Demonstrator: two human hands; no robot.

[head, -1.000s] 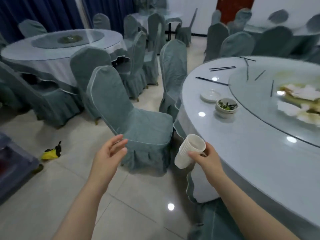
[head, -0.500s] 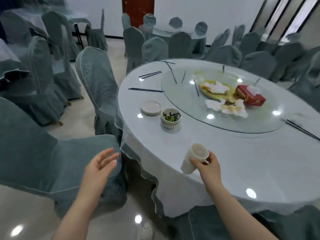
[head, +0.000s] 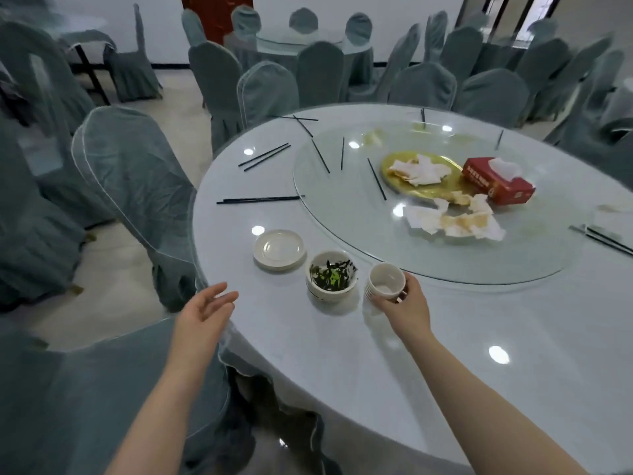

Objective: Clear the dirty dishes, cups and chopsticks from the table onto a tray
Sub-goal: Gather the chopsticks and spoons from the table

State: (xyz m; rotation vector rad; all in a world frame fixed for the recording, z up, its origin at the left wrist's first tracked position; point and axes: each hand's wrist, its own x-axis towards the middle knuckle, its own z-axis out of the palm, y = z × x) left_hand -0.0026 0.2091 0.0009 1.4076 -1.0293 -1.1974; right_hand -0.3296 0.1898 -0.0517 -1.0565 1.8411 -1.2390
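Right hand (head: 406,306) grips stacked cups (head: 385,282) beside the bowl (head: 330,279).

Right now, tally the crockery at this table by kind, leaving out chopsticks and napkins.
Saucer stack: 1
Bowl of greens: 1
Gold platter: 1
Cup stack, held by the right hand: 1
Total: 4
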